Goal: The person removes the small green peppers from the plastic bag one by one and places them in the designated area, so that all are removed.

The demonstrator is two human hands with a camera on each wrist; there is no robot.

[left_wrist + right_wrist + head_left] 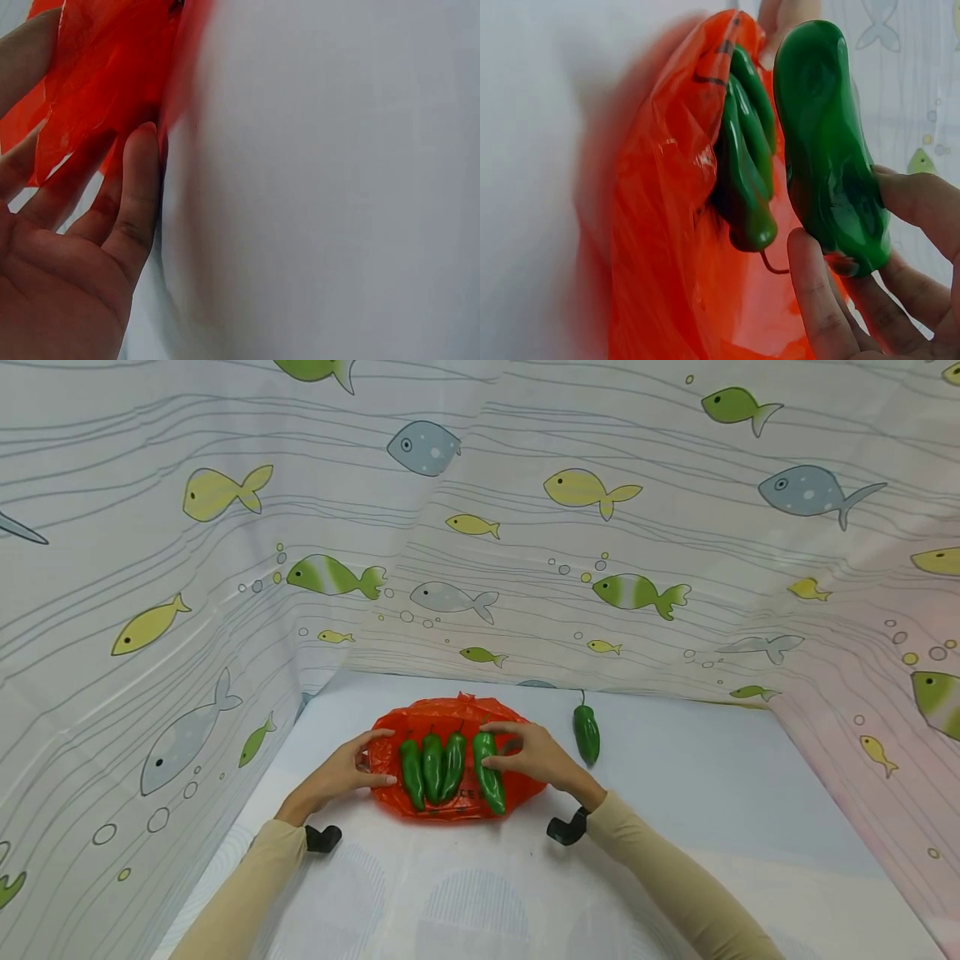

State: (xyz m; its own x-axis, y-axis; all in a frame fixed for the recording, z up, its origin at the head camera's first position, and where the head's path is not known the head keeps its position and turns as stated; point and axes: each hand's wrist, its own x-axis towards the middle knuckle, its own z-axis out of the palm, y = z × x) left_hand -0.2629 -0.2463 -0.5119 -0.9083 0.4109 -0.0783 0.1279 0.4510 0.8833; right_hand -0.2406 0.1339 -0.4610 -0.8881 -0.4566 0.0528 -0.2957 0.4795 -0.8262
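Observation:
My right hand holds a glossy green chili pepper near its stem end, over the right part of a red plastic bag. In the right wrist view the pepper fills the middle, pinched between thumb and fingers. Three more green peppers lie side by side on the bag's left half, stems pointing away. At the bag's left edge my left hand grips the plastic between thumb and fingers. In the left wrist view some fingers of that hand show through the red film.
Another green pepper lies on the white table to the right of the bag. Fish-patterned sheets stand up as walls behind and on both sides. Black wrist-camera mounts sit under the forearms.

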